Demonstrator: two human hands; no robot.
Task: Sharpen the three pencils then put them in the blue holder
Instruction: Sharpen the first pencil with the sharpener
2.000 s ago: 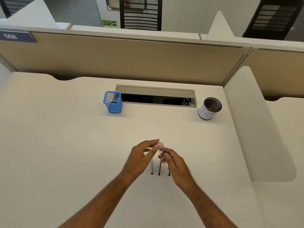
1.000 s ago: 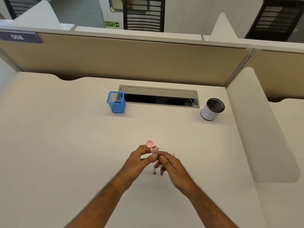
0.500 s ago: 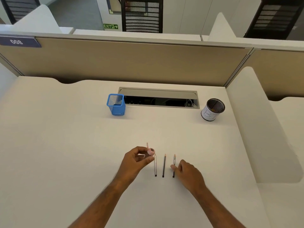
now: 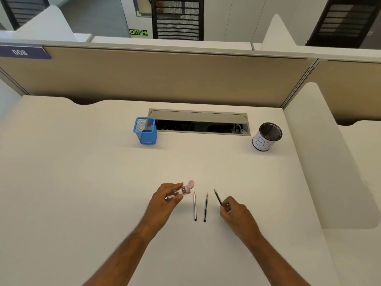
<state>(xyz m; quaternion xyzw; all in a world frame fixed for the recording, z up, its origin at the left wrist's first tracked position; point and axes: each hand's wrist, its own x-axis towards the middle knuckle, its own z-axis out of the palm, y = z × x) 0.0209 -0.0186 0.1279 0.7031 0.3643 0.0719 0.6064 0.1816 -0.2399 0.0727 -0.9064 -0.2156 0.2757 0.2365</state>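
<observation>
Two dark pencils, one (image 4: 195,206) beside another (image 4: 205,207), lie parallel on the white desk, points away from me. My right hand (image 4: 235,212) pinches a third pencil (image 4: 217,196) by its lower end, its tip tilted up and to the left. My left hand (image 4: 167,200) grips a small clear sharpener (image 4: 181,191) whose pink lid is flipped open, just left of the lying pencils. The blue mesh holder (image 4: 145,131) stands upright at the back, left of centre, and looks empty.
A black mesh cup with a white paper label (image 4: 266,137) stands at the back right. An open cable tray (image 4: 200,122) is sunk into the desk behind the holder. A tan partition closes the back and a white divider (image 4: 321,153) the right side.
My hands have moved apart. The right hand has lifted the rightmost pencil off the desk. The left hand keeps the sharpener, its pink lid now swung open.
</observation>
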